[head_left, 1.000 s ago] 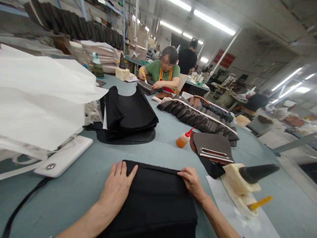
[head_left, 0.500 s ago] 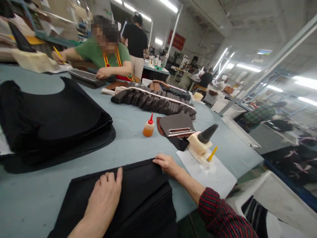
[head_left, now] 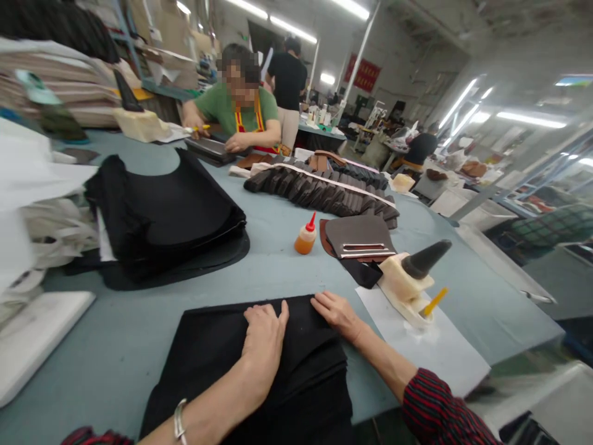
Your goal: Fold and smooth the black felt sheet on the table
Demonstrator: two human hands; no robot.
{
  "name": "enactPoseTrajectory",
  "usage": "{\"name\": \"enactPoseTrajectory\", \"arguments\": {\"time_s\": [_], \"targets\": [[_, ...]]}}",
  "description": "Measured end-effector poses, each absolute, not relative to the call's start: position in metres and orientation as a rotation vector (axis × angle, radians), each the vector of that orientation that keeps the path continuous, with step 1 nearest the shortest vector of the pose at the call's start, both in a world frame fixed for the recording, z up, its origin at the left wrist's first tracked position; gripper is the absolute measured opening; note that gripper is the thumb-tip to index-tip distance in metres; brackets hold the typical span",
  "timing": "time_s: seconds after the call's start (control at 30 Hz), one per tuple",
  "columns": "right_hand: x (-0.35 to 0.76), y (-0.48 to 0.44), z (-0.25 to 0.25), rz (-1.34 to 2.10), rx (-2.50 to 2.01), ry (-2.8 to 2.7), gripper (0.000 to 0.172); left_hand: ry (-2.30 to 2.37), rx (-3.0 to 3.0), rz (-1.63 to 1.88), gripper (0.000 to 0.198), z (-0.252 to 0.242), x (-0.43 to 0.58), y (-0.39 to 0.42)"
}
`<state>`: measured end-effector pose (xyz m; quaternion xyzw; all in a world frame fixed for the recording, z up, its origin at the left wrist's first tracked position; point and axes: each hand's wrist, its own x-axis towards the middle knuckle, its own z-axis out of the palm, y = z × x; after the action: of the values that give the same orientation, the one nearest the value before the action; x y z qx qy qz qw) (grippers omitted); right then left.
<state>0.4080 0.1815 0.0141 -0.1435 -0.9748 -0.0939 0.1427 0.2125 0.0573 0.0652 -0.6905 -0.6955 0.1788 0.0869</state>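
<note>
A stack of black fabric pieces point(head_left: 241, 371) lies in front of me on the table. My left hand point(head_left: 265, 340) rests on its top sheet near the far edge, open, with the index finger extended and the others slightly bent. At the far right corner, my right hand point(head_left: 337, 315) presses its stretched fingers on the cloth; its thumb is hidden. Beyond the stack stands a small glue bottle point(head_left: 305, 237) with orange liquid and a red tip. To the right, a cream block with a black cone point(head_left: 403, 275) and a yellow brush point(head_left: 435, 303) sits on white paper point(head_left: 445, 352).
Curved black pieces point(head_left: 185, 210) are piled at left, beside a white board point(head_left: 41, 340). Grey-brown panels point(head_left: 359, 235) and a row of dark bundled pieces point(head_left: 319, 188) lie further back. Across the table, a co-worker in green point(head_left: 245, 111) holds a yellow-handled tool.
My view has swung left, so things sit further right. My left hand has slid along the fabric's far edge toward my right hand. The co-worker's tool hand has moved closer to the dark pieces.
</note>
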Motion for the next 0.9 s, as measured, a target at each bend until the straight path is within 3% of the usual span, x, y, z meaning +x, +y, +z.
{"name": "enactPoseTrajectory", "arguments": {"time_s": [0.43, 0.67, 0.9], "targets": [[0.424, 0.181, 0.017, -0.274, -0.533, -2.822, 0.021, -2.041, -1.982, 0.298, 0.044, 0.062, 0.160, 0.033], [0.427, 0.198, 0.038, -0.243, -0.702, -2.662, 0.026, -1.986, -2.095, 0.029, 0.053, 0.052, 0.180, 0.046], [0.369, 0.184, 0.046, -0.001, -0.448, -2.857, 0.015, -2.005, -2.154, 0.065, 0.052, 0.041, 0.198, 0.048]]}}
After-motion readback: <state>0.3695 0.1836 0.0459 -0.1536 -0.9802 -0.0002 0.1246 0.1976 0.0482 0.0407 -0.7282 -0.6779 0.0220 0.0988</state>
